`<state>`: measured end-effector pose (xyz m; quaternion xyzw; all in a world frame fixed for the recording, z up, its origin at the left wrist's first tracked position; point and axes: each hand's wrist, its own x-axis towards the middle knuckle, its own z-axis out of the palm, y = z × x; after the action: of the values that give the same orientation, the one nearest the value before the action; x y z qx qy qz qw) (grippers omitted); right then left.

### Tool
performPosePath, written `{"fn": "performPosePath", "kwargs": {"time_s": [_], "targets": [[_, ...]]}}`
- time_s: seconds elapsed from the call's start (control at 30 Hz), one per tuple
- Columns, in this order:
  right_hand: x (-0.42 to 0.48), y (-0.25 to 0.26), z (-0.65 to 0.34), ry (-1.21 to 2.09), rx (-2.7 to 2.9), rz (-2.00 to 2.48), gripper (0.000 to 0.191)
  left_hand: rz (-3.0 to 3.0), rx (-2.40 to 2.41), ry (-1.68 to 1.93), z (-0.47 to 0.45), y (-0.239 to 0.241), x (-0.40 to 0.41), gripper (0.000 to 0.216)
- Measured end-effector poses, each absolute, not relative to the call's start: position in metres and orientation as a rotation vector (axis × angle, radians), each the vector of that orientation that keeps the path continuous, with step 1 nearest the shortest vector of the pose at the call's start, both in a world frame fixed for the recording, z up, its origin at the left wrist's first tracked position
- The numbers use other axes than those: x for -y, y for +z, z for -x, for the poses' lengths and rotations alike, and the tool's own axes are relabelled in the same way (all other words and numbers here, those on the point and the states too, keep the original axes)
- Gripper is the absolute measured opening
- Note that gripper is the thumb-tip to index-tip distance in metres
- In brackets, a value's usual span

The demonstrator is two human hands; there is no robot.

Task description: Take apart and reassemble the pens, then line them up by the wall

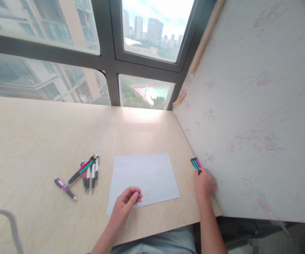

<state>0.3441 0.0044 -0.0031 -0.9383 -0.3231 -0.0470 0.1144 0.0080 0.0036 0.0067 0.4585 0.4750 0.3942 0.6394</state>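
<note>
My left hand [128, 201] rests over the lower left edge of a white sheet of paper [149, 180]. Its fingers are curled in with the thumb against them, and nothing shows in them. Lines of faint handwriting run across the top of the sheet. By the wall, my right hand [204, 181] is closed around a pen [200, 172], of which only a dark end shows. Just beyond that hand, several pens [195, 162] in teal, blue and pink lie side by side, their lower ends hidden by it.
Left of the paper lies a loose group of pens [88, 176], white, pink and green with dark grips. A purple pen [65, 188] lies beside them. A grey cable [12, 224] curves at the lower left. A flowered wall [247, 141] bounds the table [36, 141] on the right; windows stand behind.
</note>
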Motion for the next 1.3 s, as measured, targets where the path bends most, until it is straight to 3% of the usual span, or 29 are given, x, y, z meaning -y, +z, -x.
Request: {"fn": "performPosePath", "kwargs": {"time_s": [0.43,0.63,0.8,1.0,1.3], "targets": [[-0.003,0.000,-0.335,-0.110,0.927,2.741,0.034,-1.024,-1.037,0.906,-0.008,0.002,-0.002,0.024],[0.002,-0.012,-0.291,0.138,1.201,2.438,0.030,-0.917,-1.037,1.046,-0.003,0.009,0.000,0.024],[0.008,-0.023,-0.266,0.294,1.234,2.148,0.040,-1.259,-1.437,1.116,0.046,0.026,-0.016,0.020],[0.012,-0.028,-0.274,0.358,1.078,2.071,0.040,-1.788,-2.134,0.912,0.126,0.038,-0.042,0.018],[0.012,-0.030,-0.274,0.392,1.052,2.026,0.038,-2.269,-2.244,0.589,0.142,0.032,-0.079,0.020]]}}
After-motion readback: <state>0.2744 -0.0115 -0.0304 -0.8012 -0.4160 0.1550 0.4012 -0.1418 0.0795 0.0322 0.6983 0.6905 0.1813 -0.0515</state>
